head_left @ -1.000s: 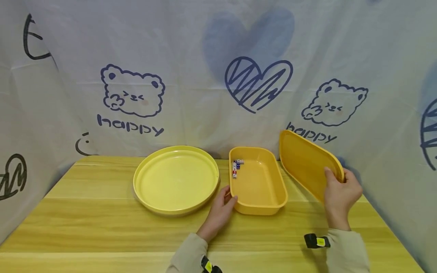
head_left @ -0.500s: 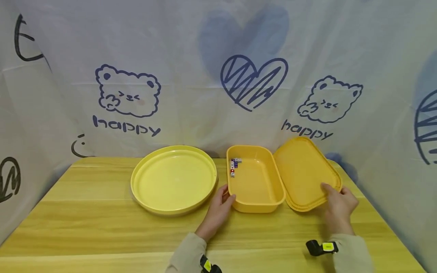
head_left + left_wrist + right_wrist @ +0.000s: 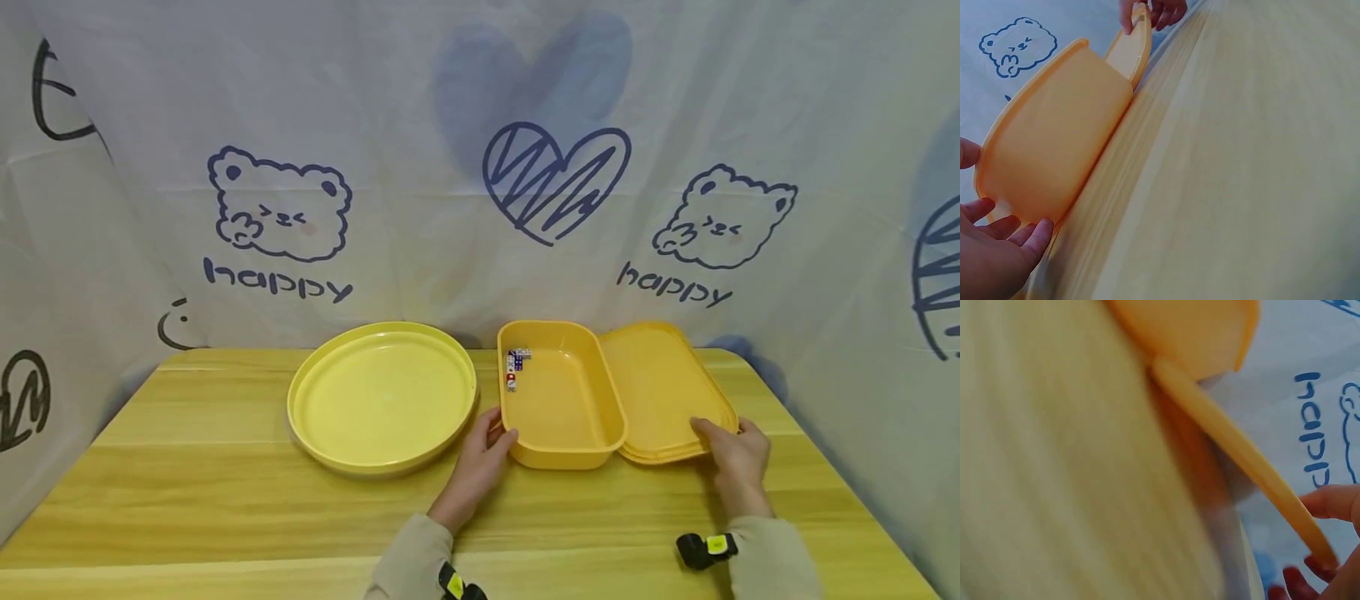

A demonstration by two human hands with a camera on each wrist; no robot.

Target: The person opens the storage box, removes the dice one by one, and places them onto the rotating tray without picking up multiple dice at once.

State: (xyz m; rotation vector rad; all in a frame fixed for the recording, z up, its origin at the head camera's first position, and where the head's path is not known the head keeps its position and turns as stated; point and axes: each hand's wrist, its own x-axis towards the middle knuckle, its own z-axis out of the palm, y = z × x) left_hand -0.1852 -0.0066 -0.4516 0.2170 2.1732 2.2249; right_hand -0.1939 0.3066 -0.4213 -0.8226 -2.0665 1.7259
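A yellow-orange rectangular plastic box stands uncovered on the table in the head view. Several small dice, white, blue and red, lie along its left inner side. My left hand holds the box's front left corner; in the left wrist view its fingertips touch the outer wall. To the right of the box, my right hand pinches the near right edge of the matching lid, thumb on top and fingers beneath. The right wrist view shows the lid tilted, its low edge down by the box and its gripped edge raised.
A round, pale yellow tray lies left of the box on the wooden table. Behind the table hangs a white cloth printed with bears and hearts, close to the back edge.
My right hand has brought the lid down from a steep, raised tilt to a nearly flat position beside the box. My left hand stays at the box corner.
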